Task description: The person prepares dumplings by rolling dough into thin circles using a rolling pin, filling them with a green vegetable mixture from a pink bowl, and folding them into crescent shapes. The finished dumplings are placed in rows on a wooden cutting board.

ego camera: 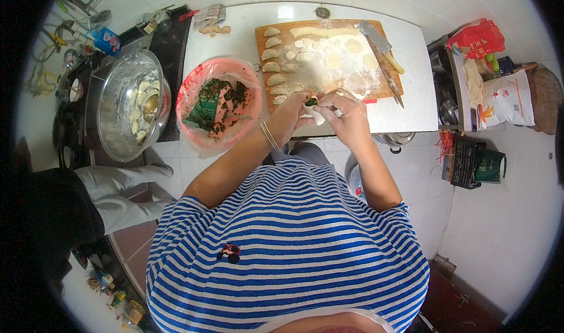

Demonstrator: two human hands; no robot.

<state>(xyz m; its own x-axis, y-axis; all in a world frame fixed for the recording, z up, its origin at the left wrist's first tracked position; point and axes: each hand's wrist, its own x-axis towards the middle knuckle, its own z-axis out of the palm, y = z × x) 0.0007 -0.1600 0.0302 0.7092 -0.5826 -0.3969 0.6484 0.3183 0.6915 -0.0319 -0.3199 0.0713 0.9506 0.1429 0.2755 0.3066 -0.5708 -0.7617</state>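
Observation:
Between my left hand (292,112) and my right hand (343,112), both floury, is a dumpling wrapper (315,114) with dark green filling showing at its top. Both hands grip it over the front edge of a wooden cutting board (383,75). Folded dumplings (276,79) stand in a column along the board's left side. Flat round wrappers (333,61), small dough pieces (298,44) and a dough roll (325,32) lie among loose flour. To the left, a pink basin (253,126) lined with plastic film holds chopped green filling (207,101).
A cleaver (374,37) and a long thin tool (387,76) lie across the board's right side. At left a large steel bowl (105,99) holds pale dough-like pieces. Another person's pale-trousered legs (123,196) are at lower left. A shelf with bags (506,99) stands at right.

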